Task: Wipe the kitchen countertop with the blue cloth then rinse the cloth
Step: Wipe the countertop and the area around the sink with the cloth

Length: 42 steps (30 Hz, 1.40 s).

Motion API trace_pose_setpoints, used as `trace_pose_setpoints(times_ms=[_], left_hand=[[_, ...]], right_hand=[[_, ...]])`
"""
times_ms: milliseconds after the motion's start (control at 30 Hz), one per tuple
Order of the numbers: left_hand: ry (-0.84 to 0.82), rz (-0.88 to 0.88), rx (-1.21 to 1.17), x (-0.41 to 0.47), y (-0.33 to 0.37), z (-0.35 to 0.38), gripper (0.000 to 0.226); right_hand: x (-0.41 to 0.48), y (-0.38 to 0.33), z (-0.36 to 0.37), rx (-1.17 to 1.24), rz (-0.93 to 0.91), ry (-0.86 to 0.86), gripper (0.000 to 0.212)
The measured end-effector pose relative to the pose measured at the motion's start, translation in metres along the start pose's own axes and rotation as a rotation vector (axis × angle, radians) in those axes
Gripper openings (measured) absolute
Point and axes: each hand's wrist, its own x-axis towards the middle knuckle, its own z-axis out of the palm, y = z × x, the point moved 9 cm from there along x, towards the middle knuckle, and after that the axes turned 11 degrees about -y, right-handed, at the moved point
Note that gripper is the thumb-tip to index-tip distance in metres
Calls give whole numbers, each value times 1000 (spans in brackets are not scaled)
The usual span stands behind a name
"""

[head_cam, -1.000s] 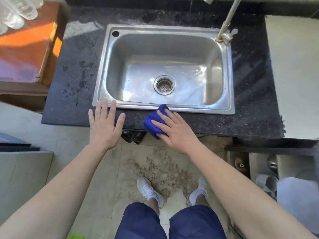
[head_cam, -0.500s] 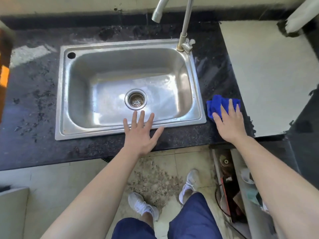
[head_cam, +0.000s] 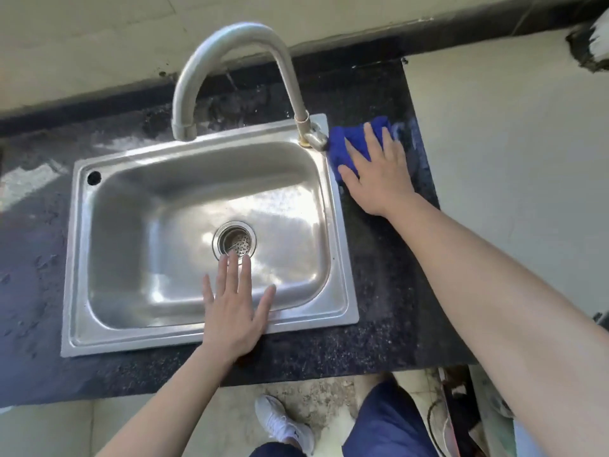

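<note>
The blue cloth [head_cam: 349, 145] lies bunched on the dark speckled countertop [head_cam: 389, 291], just right of the tap's base at the sink's far right corner. My right hand [head_cam: 379, 173] presses flat on the cloth, fingers spread over it and covering its near part. My left hand [head_cam: 235, 311] rests open, palm down, on the front rim of the steel sink [head_cam: 99, 338], fingers reaching over the basin and holding nothing. No water runs from the curved tap [head_cam: 230, 47].
A round drain strainer [head_cam: 234, 243] sits in the basin's middle. A pale surface [head_cam: 510, 192] adjoins the counter on the right. The counter's left part [head_cam: 29, 258] shows wet marks. Below the front edge are a tiled floor and my shoes.
My right hand has swept the cloth from the sink's front edge around its right side up to the tap's base. My left hand has shifted right along the front rim.
</note>
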Motion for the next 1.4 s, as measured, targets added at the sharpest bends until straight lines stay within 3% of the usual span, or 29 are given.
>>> trace_pose_setpoints(times_ms=[200, 300, 467, 700, 800, 900, 1067, 1233, 1300, 1400], left_hand=[[58, 35, 29, 113, 100, -89, 101], [29, 46, 30, 146, 138, -107, 107], [-70, 32, 35, 158, 144, -85, 104], [-34, 74, 33, 162, 144, -80, 101], [-26, 67, 48, 162, 142, -79, 101], [-9, 83, 11, 162, 142, -79, 103], [-10, 102, 0, 163, 142, -77, 103], [18, 115, -19, 165, 143, -75, 102], [38, 123, -49, 165, 142, -76, 102], [64, 139, -78, 165, 142, -75, 102]], right_hand=[[16, 8, -14, -14, -173, -31, 60], [7, 46, -19, -22, -155, -44, 59], [18, 62, -31, -44, -146, -48, 60], [114, 12, -62, -18, -153, 46, 58], [125, -2, -64, 11, -117, 98, 57], [119, 13, -67, -23, -155, 42, 58], [92, 111, -88, -10, 83, 96, 59], [108, 78, -87, 111, 357, 134, 61], [117, 23, -80, 125, 276, 124, 60], [123, -42, -68, 44, -46, 35, 55]])
